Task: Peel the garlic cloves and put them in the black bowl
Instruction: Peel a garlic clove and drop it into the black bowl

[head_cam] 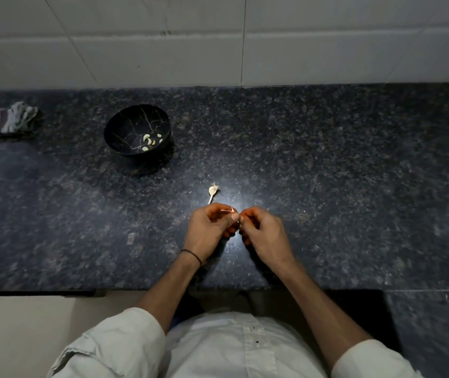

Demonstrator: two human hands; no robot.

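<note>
Right now the garlic clove [240, 220] is sitting almost hidden between the fingertips of both hands, the left hand [209, 227] and right hand [265, 233] each pinching it while a strip of skin [228, 210] is sticking up. Peeling is probably underway. Next, the bare clove is needing a carry up-left to the black bowl [127, 124], well apart from the hands and already holding peeled cloves [148, 141].

On the counter [327, 159], the bowl [125, 124] with cloves [149, 141] in it sits back and left of centre, a cloth [13, 120] far to its left, and a garlic stalk [213, 191] just behind the left hand [209, 227] and right hand [265, 233], which meet on a clove [240, 220] near the front.
</note>
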